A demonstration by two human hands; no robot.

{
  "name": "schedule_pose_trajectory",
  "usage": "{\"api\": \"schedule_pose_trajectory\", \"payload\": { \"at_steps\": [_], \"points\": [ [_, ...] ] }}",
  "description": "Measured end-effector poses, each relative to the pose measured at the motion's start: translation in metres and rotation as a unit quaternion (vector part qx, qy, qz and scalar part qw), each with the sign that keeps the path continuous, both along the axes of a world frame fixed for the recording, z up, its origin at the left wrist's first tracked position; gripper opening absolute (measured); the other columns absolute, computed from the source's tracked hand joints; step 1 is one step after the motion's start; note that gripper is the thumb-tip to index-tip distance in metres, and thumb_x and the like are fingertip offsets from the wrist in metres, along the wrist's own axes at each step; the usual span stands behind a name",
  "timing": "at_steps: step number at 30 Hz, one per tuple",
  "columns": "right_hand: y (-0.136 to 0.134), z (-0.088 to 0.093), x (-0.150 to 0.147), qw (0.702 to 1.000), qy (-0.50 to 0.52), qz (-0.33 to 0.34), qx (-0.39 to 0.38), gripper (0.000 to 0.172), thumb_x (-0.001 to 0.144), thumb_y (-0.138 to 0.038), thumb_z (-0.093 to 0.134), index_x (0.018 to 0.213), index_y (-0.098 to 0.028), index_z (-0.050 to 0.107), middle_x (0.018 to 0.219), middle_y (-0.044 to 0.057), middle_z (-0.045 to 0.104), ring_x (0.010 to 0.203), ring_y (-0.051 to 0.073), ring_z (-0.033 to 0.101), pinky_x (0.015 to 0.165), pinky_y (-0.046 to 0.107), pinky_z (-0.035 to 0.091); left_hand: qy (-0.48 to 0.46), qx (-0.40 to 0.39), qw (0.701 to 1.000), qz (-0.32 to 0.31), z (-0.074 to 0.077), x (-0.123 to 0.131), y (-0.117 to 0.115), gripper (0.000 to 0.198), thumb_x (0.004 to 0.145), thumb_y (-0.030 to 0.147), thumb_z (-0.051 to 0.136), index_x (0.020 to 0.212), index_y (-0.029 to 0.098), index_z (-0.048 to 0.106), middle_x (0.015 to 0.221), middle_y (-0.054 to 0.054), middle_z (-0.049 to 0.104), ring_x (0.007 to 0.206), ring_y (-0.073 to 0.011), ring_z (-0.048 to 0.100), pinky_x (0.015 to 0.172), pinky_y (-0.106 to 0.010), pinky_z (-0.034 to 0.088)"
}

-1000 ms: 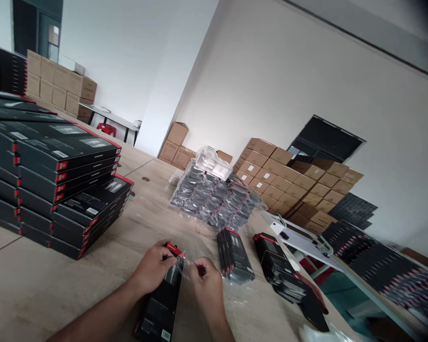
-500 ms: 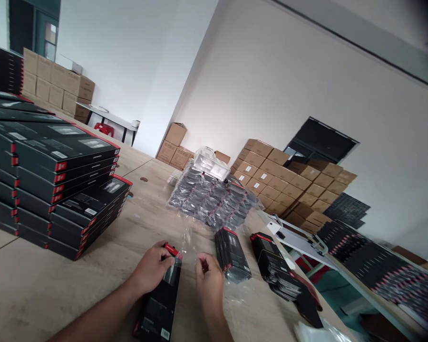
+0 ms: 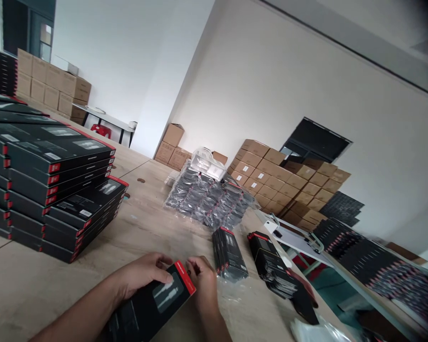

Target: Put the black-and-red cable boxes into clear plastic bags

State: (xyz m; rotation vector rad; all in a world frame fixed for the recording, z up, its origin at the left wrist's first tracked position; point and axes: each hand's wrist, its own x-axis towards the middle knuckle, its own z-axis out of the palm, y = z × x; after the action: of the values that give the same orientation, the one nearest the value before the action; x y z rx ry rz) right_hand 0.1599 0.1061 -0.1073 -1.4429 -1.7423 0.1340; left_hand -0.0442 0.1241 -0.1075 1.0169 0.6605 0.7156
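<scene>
A slim black box (image 3: 150,306) with a red end and a picture of white cable plugs lies tilted in front of me. My left hand (image 3: 148,275) grips it, with the thumb on its printed face. My right hand (image 3: 202,278) is curled close against the red end. Its fingertips are partly hidden there, and what they pinch does not show clearly. To the right of that hand stands a small group of similar black boxes (image 3: 231,254) with clear plastic around their lower end.
Black and red boxes (image 3: 60,175) are stacked high on the left of the wooden table (image 3: 135,232). Plastic-wrapped packs (image 3: 207,197) with a white basket (image 3: 209,166) on top stand farther back. Flat black cartons (image 3: 274,268) and clear bags (image 3: 317,330) lie at right.
The box has turned and tilted, so its red end now points up and right with the cable picture showing. The clear film near my right hand is no longer visible. My right hand has come against the box.
</scene>
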Motion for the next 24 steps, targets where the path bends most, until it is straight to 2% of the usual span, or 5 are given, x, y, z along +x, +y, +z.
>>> {"api": "schedule_pose_trajectory", "payload": {
  "at_steps": [5, 9, 14, 19, 24],
  "points": [
    [0.0, -0.003, 0.0, 0.999, 0.026, 0.024, -0.018, 0.021, 0.084, -0.031, 0.055, 0.072, -0.021, 0.07, 0.07, 0.003, 0.067, 0.064, 0.017, 0.061, 0.06, 0.025, 0.047, 0.023, 0.048, 0.998, -0.019, 0.001, 0.002, 0.001, 0.036, 0.057, 0.024, 0.069, 0.091, 0.014, 0.072, 0.073, 0.0, 0.067, 0.064, -0.0154, 0.057, 0.061, -0.024, 0.039],
    [0.002, -0.005, 0.002, 0.999, 0.048, 0.004, -0.019, 0.021, 0.085, -0.033, 0.056, 0.076, -0.02, 0.07, 0.071, 0.004, 0.068, 0.065, 0.018, 0.062, 0.061, 0.026, 0.048, 0.099, 0.121, 0.988, 0.008, 0.001, 0.002, 0.003, 0.028, 0.06, 0.024, 0.064, 0.085, 0.014, 0.072, 0.074, 0.001, 0.067, 0.069, -0.0171, 0.058, 0.063, -0.025, 0.038],
    [-0.001, -0.001, -0.003, 0.998, 0.053, 0.002, -0.026, 0.023, 0.087, -0.034, 0.055, 0.083, -0.02, 0.072, 0.077, 0.005, 0.071, 0.069, 0.018, 0.065, 0.065, 0.026, 0.049, 0.172, 0.131, 0.971, 0.106, -0.007, 0.008, 0.005, 0.055, 0.055, 0.023, 0.067, 0.108, 0.013, 0.058, 0.094, -0.005, 0.067, 0.081, -0.0217, 0.062, 0.068, -0.028, 0.043],
    [-0.005, 0.006, -0.007, 0.999, 0.023, 0.017, -0.023, 0.022, 0.088, -0.034, 0.056, 0.08, -0.023, 0.074, 0.074, 0.005, 0.07, 0.069, 0.019, 0.064, 0.065, 0.026, 0.047, 0.148, 0.15, 0.969, 0.13, -0.015, 0.01, 0.006, 0.053, 0.056, 0.021, 0.067, 0.107, 0.016, 0.052, 0.107, -0.009, 0.066, 0.099, -0.0268, 0.062, 0.081, -0.033, 0.046],
    [-0.008, 0.011, -0.007, 0.997, -0.053, 0.047, -0.007, 0.026, 0.092, -0.031, 0.049, 0.084, -0.024, 0.073, 0.077, 0.005, 0.068, 0.072, 0.019, 0.064, 0.068, 0.027, 0.047, 0.105, 0.224, 0.956, 0.157, -0.007, 0.008, 0.006, 0.043, 0.059, 0.014, 0.062, 0.102, 0.016, 0.062, 0.111, -0.009, 0.068, 0.113, -0.0262, 0.058, 0.096, -0.033, 0.042]
  ]
}}
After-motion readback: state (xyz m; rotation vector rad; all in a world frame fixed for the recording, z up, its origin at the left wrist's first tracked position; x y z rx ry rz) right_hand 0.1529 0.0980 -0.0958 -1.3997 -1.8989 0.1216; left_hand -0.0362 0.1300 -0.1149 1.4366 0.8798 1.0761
